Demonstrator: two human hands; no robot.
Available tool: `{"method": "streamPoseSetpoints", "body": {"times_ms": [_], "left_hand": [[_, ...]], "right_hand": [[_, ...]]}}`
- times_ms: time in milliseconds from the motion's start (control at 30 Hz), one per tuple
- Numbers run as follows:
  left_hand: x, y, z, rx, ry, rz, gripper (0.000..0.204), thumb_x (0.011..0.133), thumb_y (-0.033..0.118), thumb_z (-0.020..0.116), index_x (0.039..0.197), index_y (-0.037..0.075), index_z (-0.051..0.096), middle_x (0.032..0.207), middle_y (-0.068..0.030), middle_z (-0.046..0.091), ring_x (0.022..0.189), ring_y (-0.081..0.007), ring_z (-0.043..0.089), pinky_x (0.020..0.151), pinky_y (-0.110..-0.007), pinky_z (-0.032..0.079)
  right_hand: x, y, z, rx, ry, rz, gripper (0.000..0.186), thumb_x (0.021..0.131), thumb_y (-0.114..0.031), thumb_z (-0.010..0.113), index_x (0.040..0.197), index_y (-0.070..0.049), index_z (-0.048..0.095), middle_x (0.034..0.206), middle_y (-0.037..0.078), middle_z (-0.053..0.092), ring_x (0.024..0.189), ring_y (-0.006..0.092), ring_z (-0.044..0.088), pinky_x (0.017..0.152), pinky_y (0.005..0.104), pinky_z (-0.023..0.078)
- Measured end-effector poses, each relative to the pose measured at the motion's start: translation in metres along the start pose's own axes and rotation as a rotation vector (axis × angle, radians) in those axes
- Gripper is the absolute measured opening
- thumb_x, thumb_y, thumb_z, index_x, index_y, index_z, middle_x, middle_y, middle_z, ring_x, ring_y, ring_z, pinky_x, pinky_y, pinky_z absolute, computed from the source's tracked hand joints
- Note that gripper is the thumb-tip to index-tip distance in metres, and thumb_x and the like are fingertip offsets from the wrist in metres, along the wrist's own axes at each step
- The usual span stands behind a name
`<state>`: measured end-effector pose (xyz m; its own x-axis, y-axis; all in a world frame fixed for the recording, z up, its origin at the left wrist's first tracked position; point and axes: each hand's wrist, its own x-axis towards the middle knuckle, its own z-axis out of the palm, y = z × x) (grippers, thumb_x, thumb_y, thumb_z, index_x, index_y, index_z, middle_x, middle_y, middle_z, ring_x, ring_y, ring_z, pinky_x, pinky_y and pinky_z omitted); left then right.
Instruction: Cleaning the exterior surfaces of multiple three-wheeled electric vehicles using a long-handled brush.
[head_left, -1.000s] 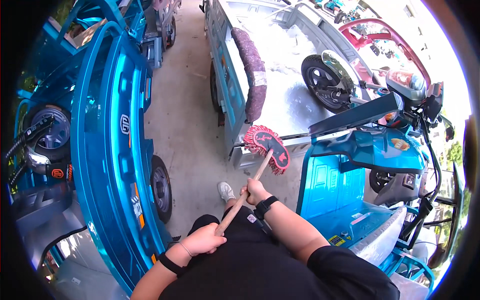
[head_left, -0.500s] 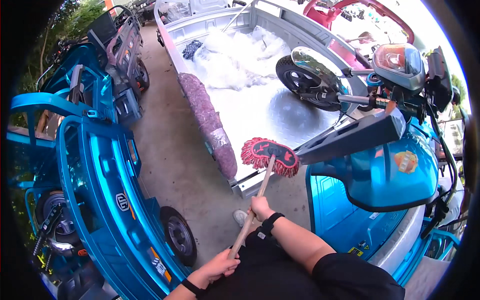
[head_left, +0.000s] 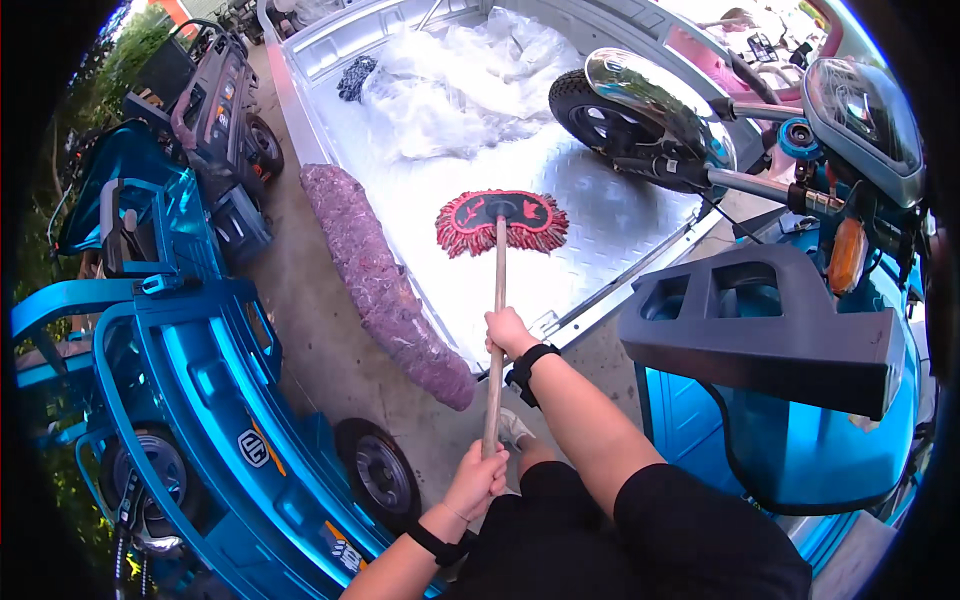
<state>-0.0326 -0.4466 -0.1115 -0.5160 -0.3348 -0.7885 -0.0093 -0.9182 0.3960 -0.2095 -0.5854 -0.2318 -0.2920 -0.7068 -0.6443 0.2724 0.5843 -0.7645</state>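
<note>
A mop with a red-and-black fringed oval head [head_left: 500,225] lies on or just above the bright metal floor of a silver cargo bed [head_left: 560,230]. My right hand [head_left: 508,332] grips its wooden handle [head_left: 500,285] midway, near the bed's rear edge. My left hand [head_left: 477,480] is wrapped round the handle lower down, in front of my body. Crumpled clear plastic sheeting [head_left: 450,80] and a dark speckled bundle [head_left: 355,80] sit farther inside the bed. A long purple padded roll [head_left: 385,280] runs along the bed's left side.
A blue three-wheeler [head_left: 200,400] stands close on my left, with a grey one [head_left: 215,120] beyond. At the right, a loose front wheel [head_left: 600,125] on a fork rests over the bed, beside a dark plastic panel [head_left: 760,340] and blue bodywork [head_left: 800,460].
The mop head has moved forward from the bed's rear edge onto its floor, with both hands still on the handle. My view has moved closer to the silver bed.
</note>
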Motion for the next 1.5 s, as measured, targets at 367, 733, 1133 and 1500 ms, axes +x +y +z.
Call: {"method": "streamPoseSetpoints", "body": {"times_ms": [367,733,1133,1500], "left_hand": [[-0.083,-0.069,-0.052,0.130,0.039,-0.079,0.015,0.083,0.008,0.049,0.089,0.008,0.035,0.058,-0.0008,0.037,0.040,-0.0074,0.032,0.037,-0.021,0.025],[-0.134,-0.100,-0.059,0.162,0.049,-0.085,0.011,0.083,0.014,0.051,0.087,0.009,0.043,0.052,0.0011,0.037,0.040,-0.0075,0.036,0.037,-0.022,0.030],[0.083,-0.016,0.024,0.372,0.075,0.007,0.016,0.083,0.009,0.048,0.090,0.006,0.034,0.060,-0.0047,0.042,0.040,-0.0120,0.040,0.034,-0.026,0.032],[0.108,0.014,0.011,0.654,-0.036,0.023,0.015,0.080,0.009,0.047,0.088,0.005,0.036,0.056,-0.0033,0.041,0.039,-0.0126,0.040,0.036,-0.028,0.034]], "right_hand": [[-0.147,0.085,0.037,0.560,-0.260,0.219,0.022,0.084,-0.028,0.050,0.083,-0.008,0.040,0.066,0.003,0.045,0.054,0.0141,0.048,0.052,0.0294,0.046],[-0.236,0.121,0.056,0.582,-0.252,0.414,0.017,0.086,-0.021,0.046,0.080,-0.009,0.036,0.062,0.003,0.042,0.052,0.0145,0.044,0.048,0.0290,0.043],[-0.049,0.031,-0.038,0.441,0.034,0.137,0.026,0.086,-0.032,0.031,0.089,-0.007,0.036,0.055,0.003,0.038,0.042,0.0116,0.036,0.038,0.0264,0.034],[-0.033,0.028,-0.057,0.553,0.127,0.104,0.029,0.087,-0.037,0.032,0.090,-0.008,0.035,0.057,0.005,0.041,0.045,0.0144,0.042,0.042,0.0289,0.039]]}}
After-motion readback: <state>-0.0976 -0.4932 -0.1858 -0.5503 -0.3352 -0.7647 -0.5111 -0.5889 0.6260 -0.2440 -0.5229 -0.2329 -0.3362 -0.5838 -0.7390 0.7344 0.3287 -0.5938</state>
